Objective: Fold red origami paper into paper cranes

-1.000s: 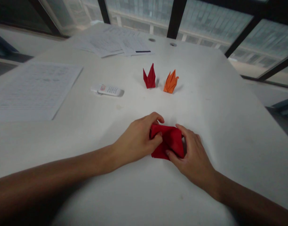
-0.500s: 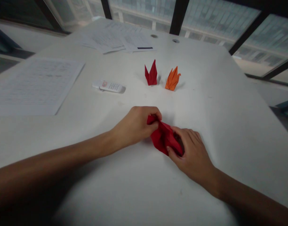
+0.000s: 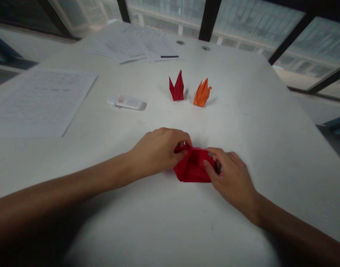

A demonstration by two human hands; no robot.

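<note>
Between my two hands is a partly folded sheet of red origami paper [image 3: 193,168], its near edge running roughly level just above the table. My left hand [image 3: 166,148] pinches its upper left corner between thumb and fingers. On the right side, my right hand [image 3: 228,170] grips the paper with the thumb on top and the fingers curled behind the far edge. Folds and shadow hide part of the paper's inside. Beyond my hands stand a red folded paper crane [image 3: 177,89] and an orange one [image 3: 202,94], both upright and untouched.
A white remote control [image 3: 128,102] lies left of the cranes on the white table [image 3: 256,148]. A printed sheet [image 3: 45,100] covers the left side, and several more papers [image 3: 131,46] lie at the back. Two round cable holes show near the window frame.
The red paper has turned and spread, its near edge now level instead of slanting. My right thumb has shifted up and right on it. The view has moved slightly.
</note>
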